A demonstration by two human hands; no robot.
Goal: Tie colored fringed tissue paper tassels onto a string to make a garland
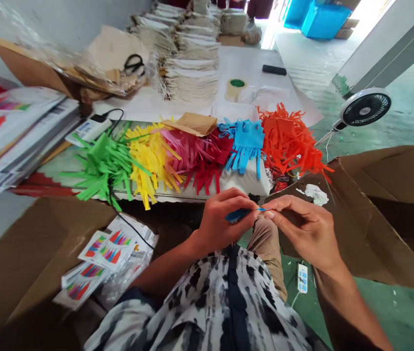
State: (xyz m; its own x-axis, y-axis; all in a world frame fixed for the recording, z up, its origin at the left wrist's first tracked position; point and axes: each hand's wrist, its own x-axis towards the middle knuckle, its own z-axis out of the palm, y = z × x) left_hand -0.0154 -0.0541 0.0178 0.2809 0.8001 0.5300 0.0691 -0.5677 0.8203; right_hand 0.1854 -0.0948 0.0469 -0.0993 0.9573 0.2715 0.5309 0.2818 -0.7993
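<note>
Your left hand [215, 220] and right hand [307, 229] both pinch a narrow, flat blue strip [236, 215]; a light-blue fringed bundle [248, 135] lies beyond them.

We count two hands, one left hand [221, 217] and one right hand [307, 224], and one blue piece [238, 214] between them. Along the table we make six fringed bunches, left to right: one green bunch [103, 161], one yellow bunch [150, 156], one pink bunch [181, 148], one dark red bunch [225, 148], one light blue bunch [248, 134], one orange-red bunch [289, 136]. We see one fan [366, 108] at right, one tape roll [235, 92] and one dark oblong object [274, 70] farther off, and two power strips: one far left [88, 130], one near right [302, 279]. The far pale stacks [192, 80] overlap too much for us to number.
</note>
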